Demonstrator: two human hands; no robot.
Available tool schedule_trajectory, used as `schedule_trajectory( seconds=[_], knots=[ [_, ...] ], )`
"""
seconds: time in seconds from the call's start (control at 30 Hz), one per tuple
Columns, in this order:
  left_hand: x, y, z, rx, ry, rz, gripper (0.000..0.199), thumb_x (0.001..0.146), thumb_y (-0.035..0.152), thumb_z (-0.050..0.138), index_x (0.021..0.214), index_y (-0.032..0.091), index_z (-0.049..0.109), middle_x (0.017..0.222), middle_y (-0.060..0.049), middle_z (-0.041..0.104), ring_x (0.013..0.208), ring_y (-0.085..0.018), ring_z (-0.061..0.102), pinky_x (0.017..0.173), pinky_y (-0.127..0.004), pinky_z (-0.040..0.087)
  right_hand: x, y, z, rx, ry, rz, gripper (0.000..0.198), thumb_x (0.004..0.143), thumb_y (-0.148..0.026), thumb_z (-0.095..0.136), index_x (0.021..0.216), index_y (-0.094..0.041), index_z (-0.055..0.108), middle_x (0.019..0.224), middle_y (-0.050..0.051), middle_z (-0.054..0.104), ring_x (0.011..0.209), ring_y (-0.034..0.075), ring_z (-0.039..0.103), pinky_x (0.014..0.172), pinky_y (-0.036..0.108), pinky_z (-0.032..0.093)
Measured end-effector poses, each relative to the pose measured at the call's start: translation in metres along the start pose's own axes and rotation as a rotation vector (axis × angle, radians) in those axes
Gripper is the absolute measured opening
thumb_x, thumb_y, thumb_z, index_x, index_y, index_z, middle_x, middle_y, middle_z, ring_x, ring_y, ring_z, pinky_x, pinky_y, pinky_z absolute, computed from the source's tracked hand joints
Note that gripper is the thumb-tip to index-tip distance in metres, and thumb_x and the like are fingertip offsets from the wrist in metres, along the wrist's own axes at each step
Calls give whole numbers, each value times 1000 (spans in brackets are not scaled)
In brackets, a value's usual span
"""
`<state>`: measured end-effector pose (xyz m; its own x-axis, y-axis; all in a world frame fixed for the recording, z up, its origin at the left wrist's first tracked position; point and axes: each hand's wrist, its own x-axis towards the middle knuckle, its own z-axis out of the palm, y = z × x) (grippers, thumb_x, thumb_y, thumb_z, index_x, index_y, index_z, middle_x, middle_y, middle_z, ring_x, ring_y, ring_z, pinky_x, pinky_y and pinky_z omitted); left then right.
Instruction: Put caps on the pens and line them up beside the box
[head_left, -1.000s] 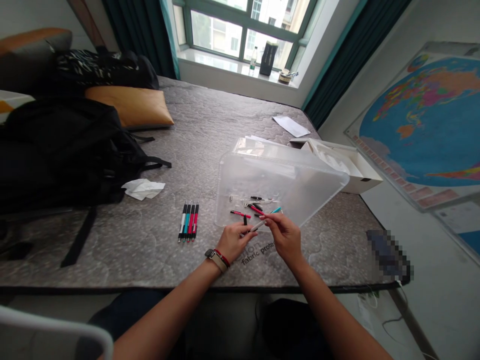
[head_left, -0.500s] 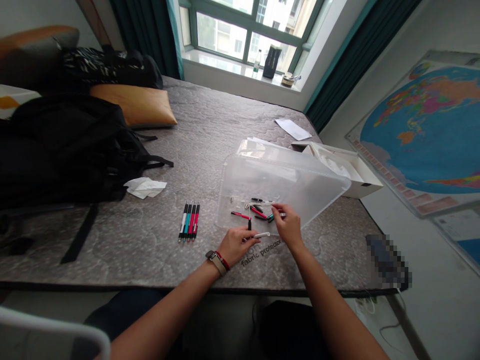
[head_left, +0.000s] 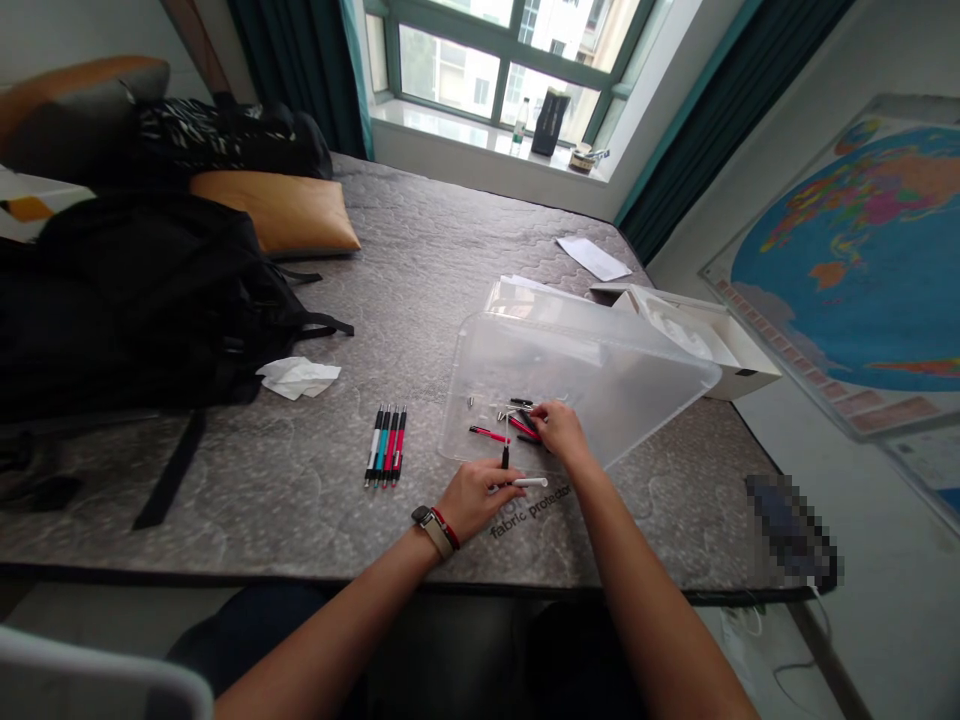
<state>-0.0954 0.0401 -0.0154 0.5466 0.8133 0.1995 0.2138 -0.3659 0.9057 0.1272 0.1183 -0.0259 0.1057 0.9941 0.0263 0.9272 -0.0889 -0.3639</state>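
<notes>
My left hand (head_left: 474,497) is closed on a white pen barrel (head_left: 532,483) near the open side of a translucent plastic bin (head_left: 585,350). A black pen part (head_left: 505,457) with a thin refill standing up from it is also held between those fingers. My right hand (head_left: 562,432) is over the loose pen parts inside the bin, fingertips pinched at the heap; whatever they grip is hidden. Beside it lie red barrels (head_left: 523,430), a red-and-black pen part (head_left: 489,433) and small metal tips (head_left: 471,402). Several assembled pens (head_left: 386,445) lie in a row to the left.
The bin lies on its side on a grey mattress (head_left: 420,330). Behind it stands a white box (head_left: 750,372). A crumpled tissue (head_left: 298,377) and a black backpack (head_left: 150,300) are at left. A blurred-out dark object (head_left: 791,530) lies at the right edge.
My right hand has moved slightly left and deeper over the pen parts, covering the teal piece. My left hand still holds the white barrel and black part.
</notes>
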Motion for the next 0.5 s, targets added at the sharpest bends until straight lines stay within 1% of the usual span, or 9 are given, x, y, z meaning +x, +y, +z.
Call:
schedule_trajectory(
  seconds=[0.13,0.33,0.43,0.5],
  knots=[
    [0,2,-3,-3,14,-2,22,88,33,64,105,25,76,94,-4,72,79,-15,64,75,-23,48,-2,3,2,-55,31,-36,13,84,-21,60,83,-21,73,85,6,70,78,17,63,74,26,44],
    [0,2,-6,44,26,-14,22,87,32,65,105,26,76,86,-3,71,73,-13,61,71,-22,46,-11,1,-1,-62,67,-133,16,86,-16,54,86,-19,70,89,8,68,81,17,61,77,27,46],
    [1,1,-6,45,27,-16,21,87,31,66,104,25,77,86,-3,70,72,-13,60,70,-22,44,-14,2,-8,38,129,-143,15,87,-18,53,85,-18,68,90,9,67,82,18,62,79,30,48],
    [2,0,-5,50,26,-23,21,87,32,66,103,25,77,85,-3,70,71,-13,60,68,-22,43,-16,1,-13,209,173,-114,15,87,-24,54,86,-17,66,89,8,68,79,18,65,78,31,50]
  ],
)
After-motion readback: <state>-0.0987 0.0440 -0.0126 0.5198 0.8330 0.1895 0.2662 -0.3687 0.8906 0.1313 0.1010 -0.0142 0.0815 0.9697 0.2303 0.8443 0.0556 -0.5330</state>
